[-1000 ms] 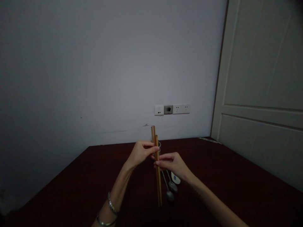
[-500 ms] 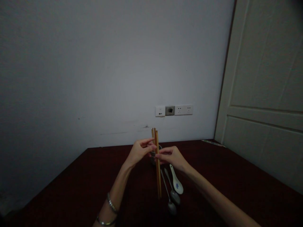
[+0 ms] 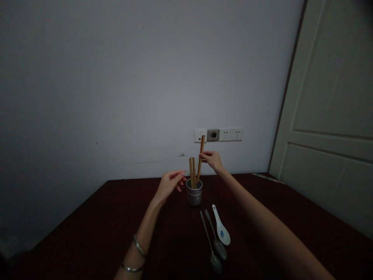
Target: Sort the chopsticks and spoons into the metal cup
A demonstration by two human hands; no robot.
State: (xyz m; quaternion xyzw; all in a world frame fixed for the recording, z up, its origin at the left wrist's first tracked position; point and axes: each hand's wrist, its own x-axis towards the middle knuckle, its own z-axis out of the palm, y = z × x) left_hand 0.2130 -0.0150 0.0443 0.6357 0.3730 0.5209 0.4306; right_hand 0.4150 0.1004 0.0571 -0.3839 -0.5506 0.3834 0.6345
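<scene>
Between the thumb and fingers of my right hand [image 3: 212, 159] is a pair of wooden chopsticks [image 3: 201, 153], tilted, with the lower ends at the mouth of a grey metal cup [image 3: 194, 197]. Several other chopsticks [image 3: 192, 171] stand in the cup. My left hand [image 3: 171, 182] hovers just left of the cup's rim with nothing in it, its fingers loosely bent and apart. Nearer to me lie a white spoon with a blue mark [image 3: 222, 231], a metal spoon [image 3: 219, 248] and a long-handled metal spoon [image 3: 215, 262], side by side.
The dark red table [image 3: 116, 229] reaches back to a pale wall [image 3: 140, 97]. Sockets and a switch [image 3: 218, 135] sit on the wall behind the cup. A cream panelled door [image 3: 326, 116] stands to the right. A thin strip [image 3: 268, 178] lies near the table's back right edge.
My right hand has moved up and back, carrying the chopsticks from in front of the cup to its mouth. My left hand has drawn slightly left, away from the standing chopsticks.
</scene>
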